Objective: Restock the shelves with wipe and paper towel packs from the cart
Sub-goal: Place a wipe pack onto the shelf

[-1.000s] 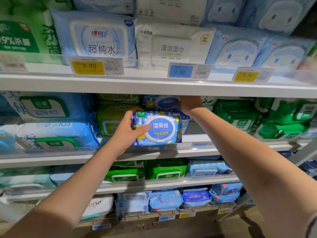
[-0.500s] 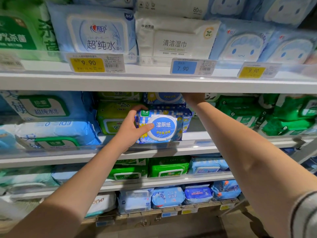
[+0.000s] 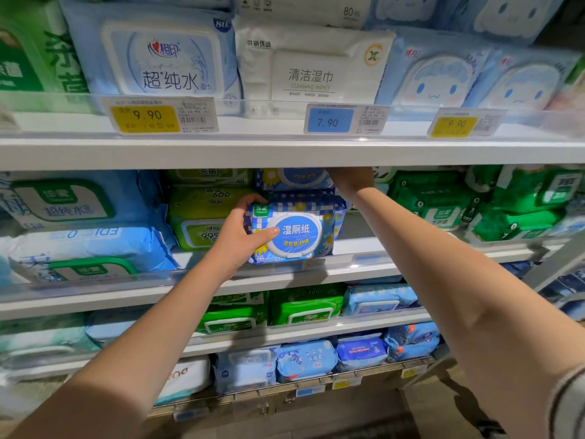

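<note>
A person's left hand (image 3: pixel 235 236) grips the left end of a blue-and-white checked plastic wipe pack (image 3: pixel 296 231) — set lengthwise at the white middle shelf's (image 3: pixel 357 245) front, running rightward from the fingers (image 3: pixel 251 198) — while the right hand's (image 3: pixel 351 180) grip, hidden above, cannot be told.

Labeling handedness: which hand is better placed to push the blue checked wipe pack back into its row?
Left, probably. The left hand grips the wipe pack by its left end, thumb on the lid. The right hand reaches deeper under the upper shelf, fingers hidden.
</note>
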